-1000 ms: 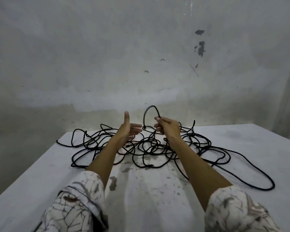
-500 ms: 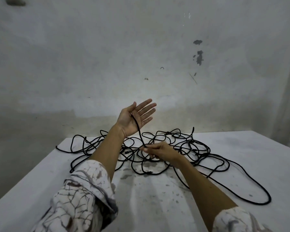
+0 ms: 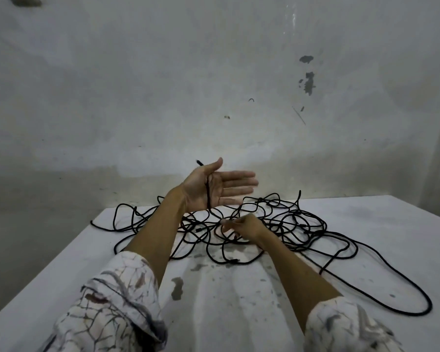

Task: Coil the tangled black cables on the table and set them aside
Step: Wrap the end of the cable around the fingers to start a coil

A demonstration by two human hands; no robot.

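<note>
- The left hand (image 3: 215, 189) is raised above the worktop, palm turned up and toward the camera, fingers straight and laid side by side pointing right, thumb up; a strand of black cable (image 3: 208, 193) runs down across the palm from the base of the thumb, and its short free end (image 3: 199, 162) sticks out behind the hand; the fingers do not curl round it.
- The right hand (image 3: 241, 226) is lower, just over the tangle, back of the hand toward the camera; its thumb and fingertips (image 3: 224, 221) are drawn together in a pinch on a strand; which strand it is, and whether it is the same one that crosses the left palm, cannot be told.
- The cables (image 3: 277, 224) lie in a loose black tangle on the far half of the worktop, under and around both hands; loops spread out to the left edge (image 3: 117, 219); one long loop (image 3: 404, 295) trails out to the right and toward the near side, well apart from the main heap.
- Both forearms are bare; the sleeves (image 3: 112, 306) are white with a dark cracked pattern.
- The worktop (image 3: 239, 313) is white, marked with grey stains and specks near its middle.
- Behind stands a pale, patchy wall (image 3: 163, 85) with a few dark chipped spots.
</note>
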